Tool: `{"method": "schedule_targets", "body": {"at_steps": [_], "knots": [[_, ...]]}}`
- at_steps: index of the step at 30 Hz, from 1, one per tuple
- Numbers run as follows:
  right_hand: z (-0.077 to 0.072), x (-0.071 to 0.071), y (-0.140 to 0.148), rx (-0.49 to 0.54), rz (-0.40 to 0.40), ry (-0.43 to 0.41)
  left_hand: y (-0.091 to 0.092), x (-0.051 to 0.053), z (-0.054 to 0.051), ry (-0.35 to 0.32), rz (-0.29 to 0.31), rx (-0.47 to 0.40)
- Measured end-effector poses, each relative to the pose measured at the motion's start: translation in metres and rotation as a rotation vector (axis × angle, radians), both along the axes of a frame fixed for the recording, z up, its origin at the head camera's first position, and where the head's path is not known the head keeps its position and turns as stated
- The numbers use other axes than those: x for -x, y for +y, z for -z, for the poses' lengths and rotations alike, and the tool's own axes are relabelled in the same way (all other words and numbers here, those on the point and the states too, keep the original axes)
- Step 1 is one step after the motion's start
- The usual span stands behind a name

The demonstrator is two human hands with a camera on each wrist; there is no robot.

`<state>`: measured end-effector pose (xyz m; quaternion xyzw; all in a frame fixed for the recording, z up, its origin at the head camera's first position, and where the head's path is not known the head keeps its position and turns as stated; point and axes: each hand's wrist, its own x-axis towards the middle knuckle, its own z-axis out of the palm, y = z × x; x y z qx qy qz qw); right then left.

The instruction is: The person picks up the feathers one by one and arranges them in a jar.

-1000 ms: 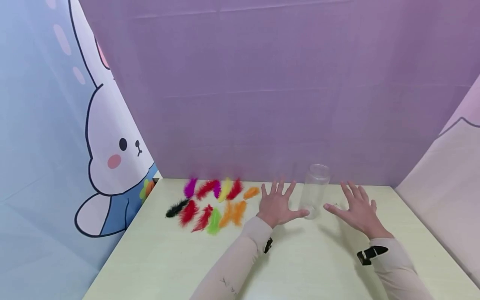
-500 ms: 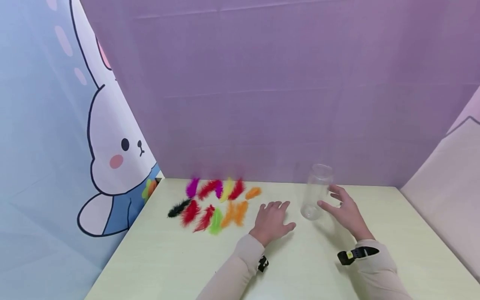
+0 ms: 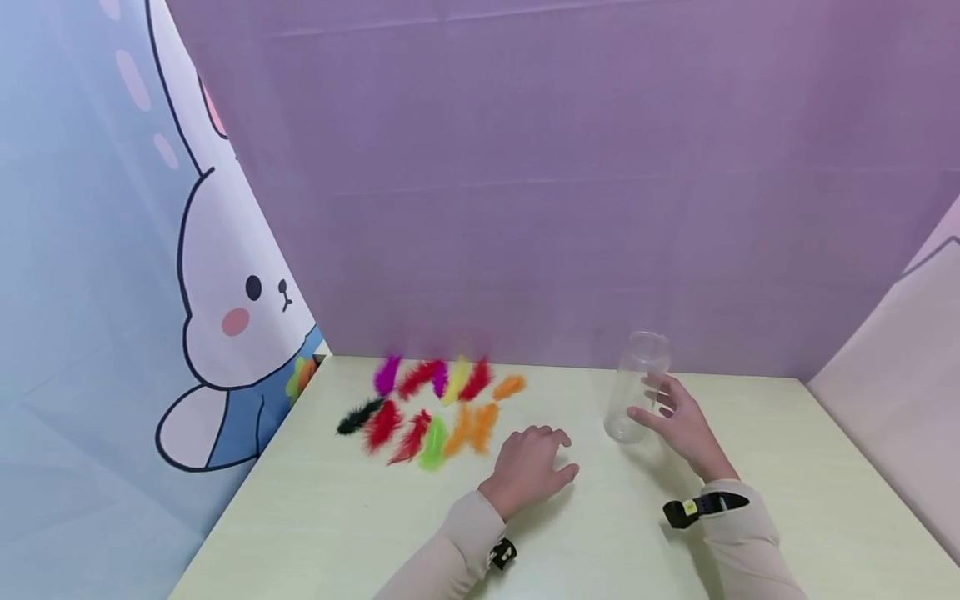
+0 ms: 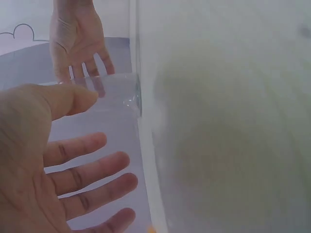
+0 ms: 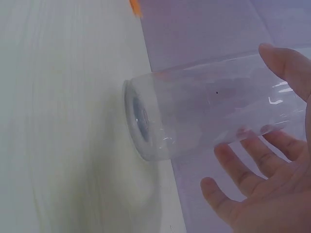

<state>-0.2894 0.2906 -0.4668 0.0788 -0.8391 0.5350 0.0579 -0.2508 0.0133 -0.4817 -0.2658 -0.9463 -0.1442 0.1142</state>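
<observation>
A tall clear jar (image 3: 636, 392) stands upright on the pale table (image 3: 585, 533). Around its right side my right hand (image 3: 684, 425) is spread, thumb in front and fingers behind. In the right wrist view the fingertips (image 5: 224, 150) reach the jar's edge; whether they touch it I cannot tell. My left hand (image 3: 527, 469) hovers over the table left of the jar, fingers loosely bent and holding nothing. Several coloured feathers (image 3: 412, 437) lie in two rough rows on the left: red, purple, yellow, orange, green and black.
A purple cloth (image 3: 525, 183) hangs behind the table's far edge. On the left is a blue curtain (image 3: 82, 333) with a rabbit print, and a pale printed cloth (image 3: 900, 375) hangs on the right.
Both hands were spread wide beside the jar. The left has drawn back toward me with its fingers bending; the right has come in around the jar. Jar and feathers stay in place.
</observation>
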Motion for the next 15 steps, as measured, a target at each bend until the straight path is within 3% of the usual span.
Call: {"method": "schedule_targets", "body": {"at_steps": [6, 15], "knots": [[0.006, 0.003, -0.002, 0.006, -0.01, 0.011, -0.009, -0.001, 0.001, -0.015, 0.008, -0.085], [0.015, 0.007, -0.001, 0.012, -0.01, -0.001, -0.016, 0.001, -0.005, -0.016, 0.008, -0.117]]}}
